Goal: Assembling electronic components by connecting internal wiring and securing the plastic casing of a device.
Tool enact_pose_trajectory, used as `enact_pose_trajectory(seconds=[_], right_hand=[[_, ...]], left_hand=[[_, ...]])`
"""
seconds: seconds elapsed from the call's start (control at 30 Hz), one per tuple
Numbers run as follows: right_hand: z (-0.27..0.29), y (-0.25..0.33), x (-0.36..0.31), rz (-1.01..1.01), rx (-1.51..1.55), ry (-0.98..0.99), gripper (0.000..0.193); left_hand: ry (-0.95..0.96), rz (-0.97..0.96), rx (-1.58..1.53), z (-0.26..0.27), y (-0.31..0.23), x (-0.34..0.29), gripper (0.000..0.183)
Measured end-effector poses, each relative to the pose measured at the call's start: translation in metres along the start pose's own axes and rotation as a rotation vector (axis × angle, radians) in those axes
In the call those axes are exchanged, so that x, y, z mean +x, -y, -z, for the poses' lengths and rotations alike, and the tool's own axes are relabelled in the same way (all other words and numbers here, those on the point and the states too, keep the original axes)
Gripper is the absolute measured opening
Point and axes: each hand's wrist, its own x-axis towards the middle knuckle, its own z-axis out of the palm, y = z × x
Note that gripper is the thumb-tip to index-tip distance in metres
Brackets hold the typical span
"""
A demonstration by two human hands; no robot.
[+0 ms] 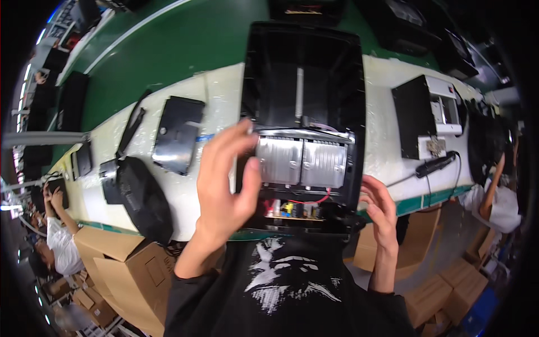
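Note:
In front of me an opened black case [301, 73] stands on the table, its deep far section raised beyond the near one. Two silver metal plates [279, 162] sit side by side in the near section. Closer to me, a circuit board [295, 209] with small parts and a red wire shows below the plates. My left hand [227, 174] is over the case's left edge, fingers spread and slightly blurred, with nothing seen in it. My right hand [380, 209] is beside the case's right wall, fingers apart and lightly bent; whether its fingertips touch the wall, I cannot tell.
A dark metal panel [178, 135] and a black bag-like item [145, 199] lie to the left. At the right are a black-and-white box-shaped device [418, 115] and a black handheld tool with a cord [435, 165]. Cardboard boxes [126, 269] stand below the table; other people sit at both ends.

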Motion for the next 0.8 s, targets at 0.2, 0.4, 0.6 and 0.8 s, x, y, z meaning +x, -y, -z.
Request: enact_pose_trajectory(seconds=[0.2,0.4,0.6,0.8], right_hand=[[-0.027,0.015,0.022,0.083,-0.447,-0.106,0.056],[-0.009,0.015,0.020,0.075,-0.584,-0.099,0.053],[-0.010,0.023,0.020,0.127,-0.629,0.035,0.060],[-0.007,0.037,0.024,0.174,-0.717,0.067,0.057]], left_hand=[[0.136,0.346,-0.499,-0.013,0.014,-0.046,0.071],[-0.106,0.570,-0.611,-0.004,0.061,-0.039,0.066],[0.031,0.677,0.525,0.072,0.185,-0.032,0.085],[-0.207,0.642,0.458,0.072,0.170,-0.027,0.065]])
